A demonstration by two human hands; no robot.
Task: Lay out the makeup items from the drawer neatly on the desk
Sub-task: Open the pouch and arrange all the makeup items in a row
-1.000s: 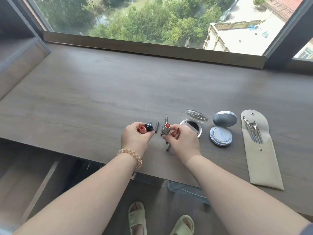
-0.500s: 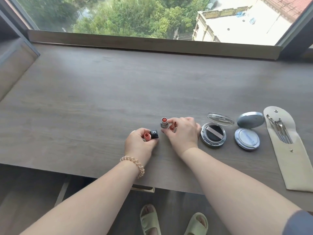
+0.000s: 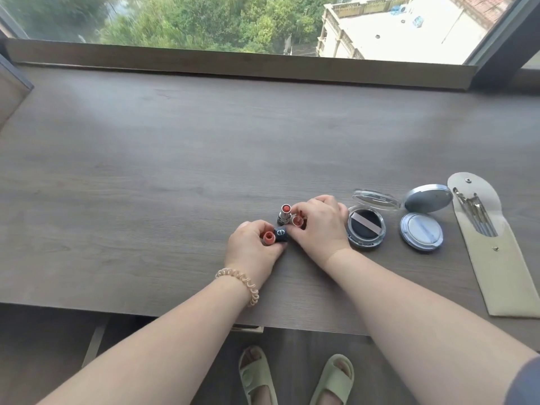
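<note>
Both hands rest on the grey-brown desk (image 3: 175,159) near its front edge. My left hand (image 3: 251,252) is shut on two small upright lipsticks: an orange-capped one (image 3: 268,237) and a black-capped one (image 3: 281,234). My right hand (image 3: 320,226) is closed around a red-topped lipstick (image 3: 298,221). A silver lipstick (image 3: 284,213) with an orange tip stands upright against its fingers. To the right lie an open black powder compact (image 3: 365,226) and an open blue cushion compact (image 3: 421,231).
A beige pouch (image 3: 502,258) with metal tools lies open at the far right. A window ledge (image 3: 233,62) runs along the back of the desk. A shelf side (image 3: 11,95) stands at the left. My sandalled feet (image 3: 295,375) show below the desk edge.
Both hands have lowered the lipsticks onto the desk and drawn together. The dark pencils seen by the hands a second ago are out of sight. The camera has shifted left.
</note>
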